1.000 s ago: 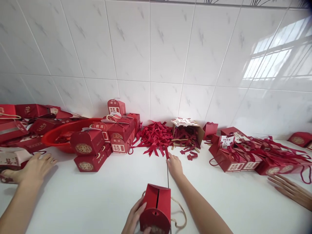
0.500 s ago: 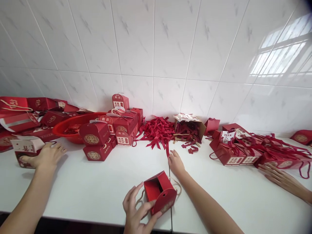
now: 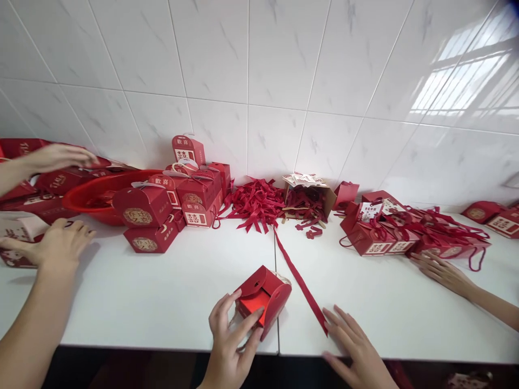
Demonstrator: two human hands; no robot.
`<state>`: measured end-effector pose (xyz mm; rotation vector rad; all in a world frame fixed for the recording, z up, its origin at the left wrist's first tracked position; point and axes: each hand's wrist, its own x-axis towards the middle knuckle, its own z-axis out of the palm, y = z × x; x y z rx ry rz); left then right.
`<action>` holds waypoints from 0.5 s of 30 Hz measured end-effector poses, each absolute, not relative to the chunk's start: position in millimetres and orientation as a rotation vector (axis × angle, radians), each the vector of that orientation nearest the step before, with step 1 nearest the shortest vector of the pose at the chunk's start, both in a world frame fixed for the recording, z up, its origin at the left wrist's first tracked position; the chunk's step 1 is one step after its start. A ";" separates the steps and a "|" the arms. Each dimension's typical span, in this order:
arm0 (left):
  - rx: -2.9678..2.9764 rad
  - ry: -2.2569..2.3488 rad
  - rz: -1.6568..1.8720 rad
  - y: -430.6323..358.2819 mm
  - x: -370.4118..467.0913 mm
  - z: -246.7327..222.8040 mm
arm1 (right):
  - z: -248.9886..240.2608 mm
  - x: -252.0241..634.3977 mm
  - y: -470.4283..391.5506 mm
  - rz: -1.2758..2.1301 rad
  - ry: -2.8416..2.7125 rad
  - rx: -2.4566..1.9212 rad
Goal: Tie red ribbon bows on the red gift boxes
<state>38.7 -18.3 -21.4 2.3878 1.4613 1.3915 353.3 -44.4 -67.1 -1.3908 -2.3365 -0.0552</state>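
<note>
My left hand (image 3: 233, 343) grips a small red gift box (image 3: 273, 302) at the table's front edge. Its fingers and thumb press on the near side, and the box's rounded flaps lean inward over a gap on top. Twine handles hang at its sides. To the right, my right hand (image 3: 357, 346) has its fingers spread over the table edge. Its fingertips are at the near end of a long red ribbon (image 3: 300, 281), which stretches diagonally back to a heap of red ribbons (image 3: 257, 202).
Stacked red gift boxes (image 3: 148, 208) and a red basin (image 3: 93, 200) stand left. Behind is an open carton (image 3: 330, 197) of dark red pieces. More boxes (image 3: 375, 243) sit right. Other people's hands (image 3: 62, 243) work at left, and another person's hand (image 3: 441, 270) rests at right.
My right hand has drawn the ribbon out of the heap toward the front edge, and its fingers have spread. The box's flaps have come closer together. Another hand has appeared at far left.
</note>
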 end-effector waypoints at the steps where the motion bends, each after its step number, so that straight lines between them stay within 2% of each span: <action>1: 2.382 1.475 1.408 -18.3 40.4 -22.7 | -68.4 357.7 -52.7 -0.092 -2.381 -1.334; 5: 2.374 1.520 1.492 -19.7 47.4 -26.2 | -72.2 365.8 -67.9 -0.130 -2.379 -1.267; 9: 2.371 1.579 1.469 -23.7 53.4 -29.5 | -67.3 362.5 -69.0 0.017 -2.255 -1.260; 15: 2.305 1.525 1.420 -32.1 57.4 -27.7 | -25.5 368.8 -77.7 0.310 -1.839 -1.365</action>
